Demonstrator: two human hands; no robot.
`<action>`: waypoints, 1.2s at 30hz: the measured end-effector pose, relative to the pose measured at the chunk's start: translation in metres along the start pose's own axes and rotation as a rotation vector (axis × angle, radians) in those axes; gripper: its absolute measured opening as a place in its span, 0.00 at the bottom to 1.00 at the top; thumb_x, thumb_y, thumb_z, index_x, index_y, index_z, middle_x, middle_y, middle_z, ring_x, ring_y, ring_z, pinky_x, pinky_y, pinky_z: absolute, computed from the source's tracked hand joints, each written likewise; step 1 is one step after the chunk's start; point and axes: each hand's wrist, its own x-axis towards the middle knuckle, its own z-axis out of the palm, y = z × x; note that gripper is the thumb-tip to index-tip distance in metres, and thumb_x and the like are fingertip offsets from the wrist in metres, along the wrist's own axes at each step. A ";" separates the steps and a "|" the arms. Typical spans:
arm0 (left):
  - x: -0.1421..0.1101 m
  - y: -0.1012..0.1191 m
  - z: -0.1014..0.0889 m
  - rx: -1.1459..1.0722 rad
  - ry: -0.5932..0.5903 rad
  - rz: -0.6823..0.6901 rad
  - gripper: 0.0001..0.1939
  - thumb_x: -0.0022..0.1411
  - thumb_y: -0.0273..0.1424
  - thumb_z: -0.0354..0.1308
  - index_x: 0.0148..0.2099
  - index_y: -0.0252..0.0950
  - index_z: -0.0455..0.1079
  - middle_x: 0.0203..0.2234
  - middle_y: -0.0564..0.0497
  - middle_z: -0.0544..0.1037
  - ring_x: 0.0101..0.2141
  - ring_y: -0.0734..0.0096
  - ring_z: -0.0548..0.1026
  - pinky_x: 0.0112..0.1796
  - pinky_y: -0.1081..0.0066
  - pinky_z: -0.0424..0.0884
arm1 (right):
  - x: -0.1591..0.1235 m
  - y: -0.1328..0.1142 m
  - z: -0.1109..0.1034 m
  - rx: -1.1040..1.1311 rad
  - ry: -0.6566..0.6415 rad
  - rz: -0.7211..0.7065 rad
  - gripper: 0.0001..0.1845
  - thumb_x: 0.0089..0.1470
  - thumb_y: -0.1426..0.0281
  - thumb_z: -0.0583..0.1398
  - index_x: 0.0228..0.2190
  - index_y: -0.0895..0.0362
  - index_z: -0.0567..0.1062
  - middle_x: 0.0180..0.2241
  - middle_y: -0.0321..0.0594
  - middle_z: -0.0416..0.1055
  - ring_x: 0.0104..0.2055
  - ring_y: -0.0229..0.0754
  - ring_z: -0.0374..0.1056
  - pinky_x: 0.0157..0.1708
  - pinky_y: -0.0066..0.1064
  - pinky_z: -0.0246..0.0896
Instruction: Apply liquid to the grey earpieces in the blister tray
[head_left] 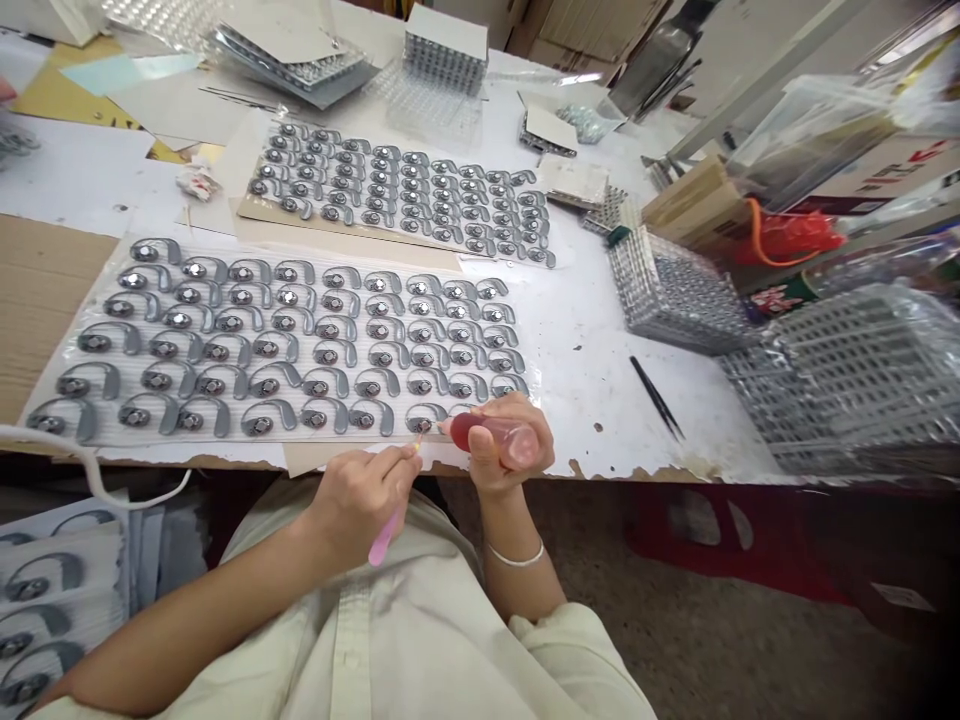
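My left hand is closed around a slim tool with a flat pink handle; the narrow tip points up at the front row of metal parts. My right hand grips a squeeze bottle of red liquid, its nozzle angled left beside that tip. Both tips meet close to a curved grey metal part with a round, shiny end. Similar hook-shaped parts lie in several rows on a white ribbed sheet at the table's front edge. Whether either tip touches the part, I cannot tell.
Behind lies a second board of grey parts. Black tweezers rest to the right. Stacked trays in clear plastic and a bundle of packed pieces stand farther right. A white cable loops at the left edge.
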 end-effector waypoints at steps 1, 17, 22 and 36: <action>0.001 0.000 -0.001 0.004 0.003 -0.004 0.08 0.61 0.18 0.51 0.40 0.31 0.69 0.31 0.48 0.79 0.29 0.72 0.78 0.25 0.75 0.70 | 0.000 0.000 0.000 -0.007 -0.001 0.005 0.10 0.49 0.64 0.62 0.31 0.55 0.68 0.22 0.34 0.67 0.22 0.38 0.63 0.22 0.33 0.60; 0.007 -0.004 -0.004 -0.141 0.002 -0.054 0.06 0.60 0.19 0.53 0.38 0.31 0.68 0.31 0.48 0.79 0.30 0.71 0.79 0.29 0.76 0.74 | 0.001 0.001 -0.002 0.053 -0.028 -0.034 0.11 0.47 0.66 0.63 0.33 0.55 0.68 0.22 0.33 0.66 0.20 0.35 0.60 0.19 0.30 0.57; 0.008 -0.015 -0.008 -0.364 -0.051 -0.159 0.06 0.60 0.20 0.54 0.39 0.33 0.68 0.31 0.49 0.79 0.29 0.72 0.78 0.30 0.75 0.74 | -0.004 -0.004 -0.006 0.023 0.089 -0.056 0.12 0.49 0.63 0.62 0.34 0.56 0.70 0.24 0.34 0.67 0.23 0.37 0.64 0.20 0.32 0.61; 0.006 -0.024 -0.006 -0.450 -0.026 -0.187 0.06 0.58 0.21 0.57 0.38 0.36 0.69 0.32 0.49 0.80 0.31 0.72 0.78 0.31 0.76 0.74 | -0.047 -0.011 -0.017 -0.023 0.266 0.134 0.13 0.52 0.59 0.60 0.34 0.56 0.69 0.27 0.37 0.67 0.30 0.41 0.67 0.28 0.39 0.67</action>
